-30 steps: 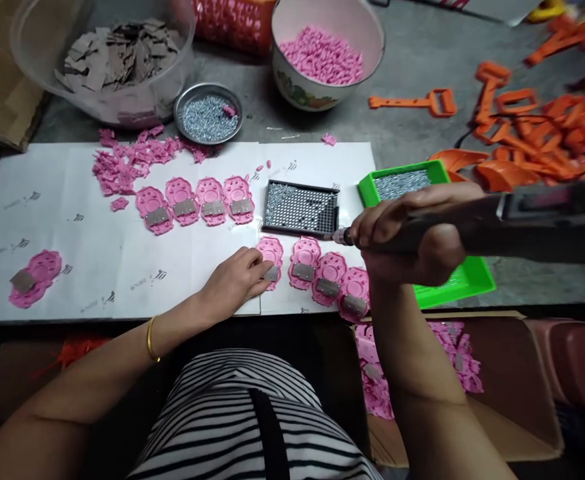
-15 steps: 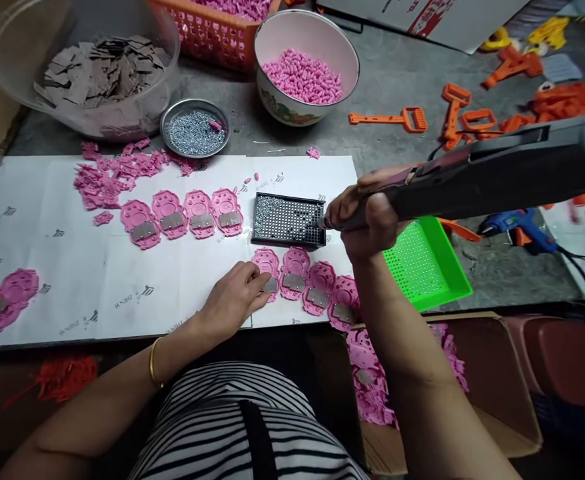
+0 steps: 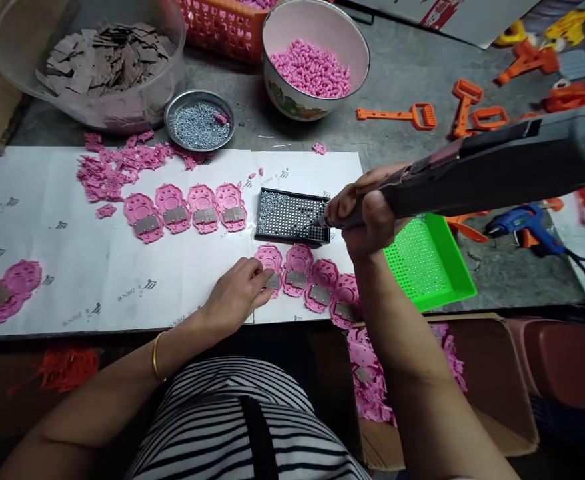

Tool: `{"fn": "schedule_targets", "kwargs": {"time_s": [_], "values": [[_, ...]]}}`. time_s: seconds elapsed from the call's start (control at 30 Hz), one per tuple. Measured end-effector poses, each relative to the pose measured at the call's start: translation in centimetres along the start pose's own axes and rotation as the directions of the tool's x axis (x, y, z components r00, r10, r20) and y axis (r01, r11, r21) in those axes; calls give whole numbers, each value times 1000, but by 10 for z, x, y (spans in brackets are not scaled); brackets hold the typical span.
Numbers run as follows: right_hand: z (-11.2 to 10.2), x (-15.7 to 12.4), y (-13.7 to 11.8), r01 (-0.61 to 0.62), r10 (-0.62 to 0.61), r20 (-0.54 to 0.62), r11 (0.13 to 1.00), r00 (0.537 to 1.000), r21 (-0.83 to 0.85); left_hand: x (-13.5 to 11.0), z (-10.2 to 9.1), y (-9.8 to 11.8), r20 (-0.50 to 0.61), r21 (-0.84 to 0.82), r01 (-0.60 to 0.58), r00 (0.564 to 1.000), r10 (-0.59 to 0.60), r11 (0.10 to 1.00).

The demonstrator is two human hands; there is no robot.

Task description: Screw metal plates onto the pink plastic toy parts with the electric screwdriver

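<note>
It is a bit dim here. The white paper [image 3: 87, 267] near nine o'clock is the brightest part. Below the desk [image 3: 397, 80], around seven o'clock, it gets very dark. Shadows are soft. The bracelet [image 3: 157, 358] shines a little. The tool [image 3: 497, 177] near three o'clock looks slightly fuzzy. Things by the edges look stretched.

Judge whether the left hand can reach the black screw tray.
Probably yes: the left hand is near the black screw tray, whose left side is uncovered; the power screwdriver in the right hand overlaps only the right end.
</note>
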State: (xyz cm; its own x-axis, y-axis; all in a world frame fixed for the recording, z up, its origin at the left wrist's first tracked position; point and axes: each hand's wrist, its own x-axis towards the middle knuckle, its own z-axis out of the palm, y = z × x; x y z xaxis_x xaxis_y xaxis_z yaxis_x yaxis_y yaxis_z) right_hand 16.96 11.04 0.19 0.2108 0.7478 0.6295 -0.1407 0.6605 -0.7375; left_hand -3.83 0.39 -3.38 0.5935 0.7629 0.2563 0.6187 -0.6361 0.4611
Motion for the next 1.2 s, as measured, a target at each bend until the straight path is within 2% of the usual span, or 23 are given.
{"fn": "schedule_targets", "kwargs": {"time_s": [0.13, 0.3, 0.5, 0.77, 1.0, 1.2], "values": [[-2, 0, 0, -17, 16, -20, 1000, 1000, -21, -1, 1, 0, -6, -11, 4, 1000, -4, 1000], [-4, 0, 2, 5, -3, -53, 999, 999, 52, 0, 0, 0, -1, -14, 7, 1000, -7, 1000], [-5, 2, -2, -61, 66, -69, 996, 995, 71, -1, 0, -1, 23, -22, 18, 1000, -18, 1000], [-2, 0, -7, -147, 139, -104, 986, 985, -79, -1, 0, 0, 19, -7, 13, 1000, -13, 1000], [-2, -1, -2, -66, 60, -81, 995, 995, -80, 0, 0, 0, 4, -16, 10, 1000, -9, 1000], [-3, -1, -10, -186, 177, -107, 979, 978, -88, 0, 0, 1, -4, -5, 3, 1000, -3, 1000]]}}
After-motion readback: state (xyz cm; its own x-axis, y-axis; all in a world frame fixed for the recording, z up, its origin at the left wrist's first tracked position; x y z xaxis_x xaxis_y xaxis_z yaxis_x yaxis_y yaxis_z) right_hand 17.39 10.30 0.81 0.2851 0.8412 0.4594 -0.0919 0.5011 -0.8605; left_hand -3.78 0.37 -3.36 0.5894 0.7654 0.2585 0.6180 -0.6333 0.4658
